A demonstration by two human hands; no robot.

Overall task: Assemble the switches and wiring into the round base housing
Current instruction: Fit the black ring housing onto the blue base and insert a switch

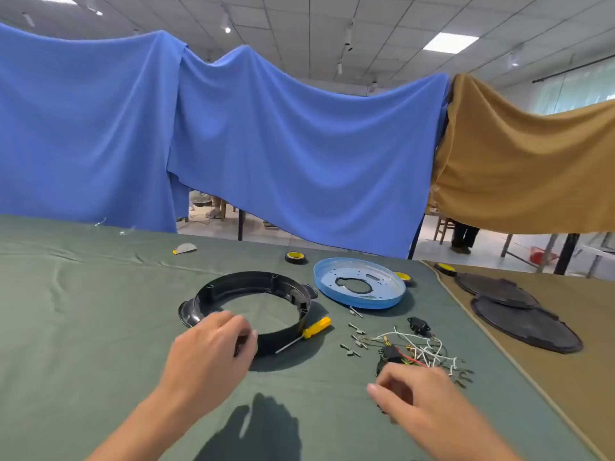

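Left hand (213, 347) gripped the housing (239, 282) by its near rim, mid-table. Right hand (419, 394) curled beside the wiring (426, 351), its grip unclear. Bare cloth (73, 327) spread leftward.

Item 1, my left hand (213, 347): bare, knuckles and finger backs showing, one short-trimmed nail visible. My left forearm (143, 424): uncovered to the bottom edge of view.
Item 2, my right hand (416, 394): bare, slightly blurred, thumbnail short and rounded. My right forearm (479, 440): uncovered, cut off by the bottom edge.
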